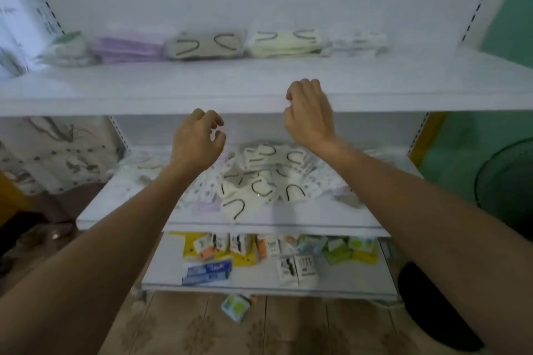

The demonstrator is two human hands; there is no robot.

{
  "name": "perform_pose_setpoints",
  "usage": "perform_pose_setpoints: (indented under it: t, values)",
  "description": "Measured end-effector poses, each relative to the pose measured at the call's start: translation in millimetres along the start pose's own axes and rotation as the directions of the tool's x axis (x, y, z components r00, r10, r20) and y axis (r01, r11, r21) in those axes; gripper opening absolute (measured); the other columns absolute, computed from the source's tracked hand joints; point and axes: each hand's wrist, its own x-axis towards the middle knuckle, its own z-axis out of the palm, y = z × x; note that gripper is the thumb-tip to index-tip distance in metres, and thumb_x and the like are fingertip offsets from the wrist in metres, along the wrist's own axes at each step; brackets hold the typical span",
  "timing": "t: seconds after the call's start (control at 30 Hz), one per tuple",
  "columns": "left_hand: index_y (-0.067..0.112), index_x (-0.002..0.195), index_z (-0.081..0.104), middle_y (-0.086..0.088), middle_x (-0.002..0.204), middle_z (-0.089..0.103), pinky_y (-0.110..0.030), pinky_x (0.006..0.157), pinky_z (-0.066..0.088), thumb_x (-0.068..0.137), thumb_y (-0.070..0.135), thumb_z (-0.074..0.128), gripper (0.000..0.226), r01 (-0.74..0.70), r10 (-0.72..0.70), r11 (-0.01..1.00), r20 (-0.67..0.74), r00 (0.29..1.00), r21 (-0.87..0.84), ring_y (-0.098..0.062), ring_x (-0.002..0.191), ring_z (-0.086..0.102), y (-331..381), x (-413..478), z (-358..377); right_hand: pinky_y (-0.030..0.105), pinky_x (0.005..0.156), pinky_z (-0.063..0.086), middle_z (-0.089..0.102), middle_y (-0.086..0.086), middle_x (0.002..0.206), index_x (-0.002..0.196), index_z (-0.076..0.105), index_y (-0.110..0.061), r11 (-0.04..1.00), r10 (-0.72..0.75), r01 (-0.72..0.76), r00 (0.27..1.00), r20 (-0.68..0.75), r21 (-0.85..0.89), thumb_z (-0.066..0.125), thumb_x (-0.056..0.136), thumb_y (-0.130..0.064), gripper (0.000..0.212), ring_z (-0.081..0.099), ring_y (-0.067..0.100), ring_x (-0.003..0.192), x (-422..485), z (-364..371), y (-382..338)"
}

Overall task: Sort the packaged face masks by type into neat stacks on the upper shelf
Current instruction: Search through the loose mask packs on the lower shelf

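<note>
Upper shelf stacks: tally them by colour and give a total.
Greenish stack: 1
Purple stack: 1
Grey stack: 1
Cream stack: 1
White printed stack: 1
Total: 5

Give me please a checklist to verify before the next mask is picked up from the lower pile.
1. Left hand empty: ok, fingers loosely curled, nothing held.
2. Right hand empty: cannot tell, curled fingers hide the palm.
3. Upper shelf stacks separate: ok, purple stack, grey stack and cream stack lie side by side.
4. Mixed pile sorted: not ok, many masks lie jumbled on the shelf below.
5. Stack edges neat: cannot tell, picture blurred.
</note>
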Motion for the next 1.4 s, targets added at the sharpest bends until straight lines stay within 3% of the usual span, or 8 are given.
perform_pose_setpoints:
  t: [0.17, 0.27, 0.5, 0.73, 0.87, 1.17, 1.3, 1.4]
  values:
    - [0.007, 0.105, 0.063, -0.013, 0.106, 0.057, -0.036, 0.078, 0.046, 0.085, 0.012, 0.058, 0.021, 0.063, -0.060, 0.998, 0.128, 0.990, -0.015, -0.028, 0.095, 0.058, -16, -43, 17, 0.032, 0.053, 0.040, 0.059, 0.017, 0.079, 0.081, 0.058, 0.000, 0.996, -0.088, 0.086, 0.994, 0.068, 0.031, 0.058, 0.063, 0.012, 0.021, 0.056, 0.033, 0.067, -32, 4, -3]
    - [0.006, 0.107, 0.063, -0.015, 0.109, 0.058, -0.035, 0.079, 0.044, 0.085, 0.011, 0.059, 0.024, 0.128, -0.122, 0.992, 0.179, 0.976, -0.020, -0.030, 0.095, 0.059, -25, -60, 32, 0.037, 0.068, 0.041, 0.060, 0.016, 0.099, 0.101, 0.057, 0.000, 0.999, -0.012, 0.004, 0.967, 0.255, 0.032, 0.053, 0.078, 0.004, 0.023, 0.057, 0.033, 0.087, -57, 18, -1]
    - [0.006, 0.106, 0.063, -0.016, 0.110, 0.058, -0.036, 0.082, 0.045, 0.085, 0.009, 0.059, 0.022, 0.323, -0.275, 0.943, 0.366, 0.889, -0.078, -0.031, 0.095, 0.060, -46, -98, 91, 0.033, 0.080, 0.044, 0.058, 0.016, 0.116, 0.113, 0.054, -0.002, 0.964, 0.250, -0.241, 0.661, 0.708, -0.115, 0.045, 0.091, -0.012, 0.025, 0.057, 0.033, 0.105, -110, 61, 27]
    - [0.006, 0.113, 0.061, -0.017, 0.112, 0.057, -0.034, 0.084, 0.044, 0.085, 0.009, 0.060, 0.029, 0.454, -0.372, 0.887, 0.449, 0.812, -0.086, -0.032, 0.101, 0.058, -67, -106, 173, 0.035, 0.084, 0.044, 0.050, 0.017, 0.124, 0.123, 0.047, -0.002, 0.940, 0.270, -0.325, 0.510, 0.817, -0.107, 0.048, 0.092, -0.013, 0.033, 0.052, 0.033, 0.111, -156, 145, 53]
    - [0.007, 0.119, 0.057, -0.017, 0.118, 0.056, -0.030, 0.087, 0.042, 0.085, 0.009, 0.061, 0.034, 0.654, -0.523, 0.752, 0.531, 0.667, -0.081, -0.030, 0.103, 0.059, -83, -108, 219, 0.038, 0.097, 0.041, 0.047, 0.014, 0.131, 0.126, 0.048, -0.005, 0.951, 0.251, -0.274, 0.421, 0.871, -0.142, 0.047, 0.093, -0.016, 0.035, 0.045, 0.030, 0.120, -161, 189, 72]
    - [0.022, 0.126, 0.059, -0.023, 0.127, 0.051, -0.033, 0.102, 0.035, 0.080, 0.013, 0.065, 0.046, 0.739, -0.625, 0.674, 0.529, 0.574, -0.007, -0.036, 0.121, 0.045, -119, -91, 273, 0.035, 0.111, 0.028, 0.016, 0.017, 0.153, 0.104, 0.065, -0.001, 0.993, 0.104, -0.092, 0.373, 0.922, -0.075, 0.048, 0.091, -0.013, 0.024, 0.016, 0.030, 0.142, -146, 262, 96]
    - [0.029, 0.133, 0.051, -0.021, 0.146, 0.021, -0.035, 0.109, 0.022, 0.082, 0.018, 0.065, 0.054, 0.794, -0.725, 0.601, 0.477, 0.497, 0.087, -0.039, 0.131, 0.026, -120, -89, 283, 0.036, 0.100, 0.038, 0.030, 0.016, 0.141, 0.120, 0.051, -0.002, 0.994, 0.105, -0.078, 0.368, 0.924, -0.082, 0.050, 0.089, -0.008, 0.032, 0.027, 0.032, 0.133, -145, 276, 93]
    - [0.027, 0.132, 0.051, -0.019, 0.149, 0.012, -0.046, 0.106, 0.026, 0.083, 0.019, 0.063, 0.052, 0.773, -0.774, 0.604, 0.372, 0.512, 0.192, -0.041, 0.131, 0.019, -115, -93, 279, 0.036, 0.102, 0.037, 0.031, 0.014, 0.146, 0.127, 0.045, 0.001, 0.991, 0.136, -0.057, 0.397, 0.908, -0.124, 0.049, 0.089, -0.007, 0.039, 0.031, 0.029, 0.134, -141, 274, 92]
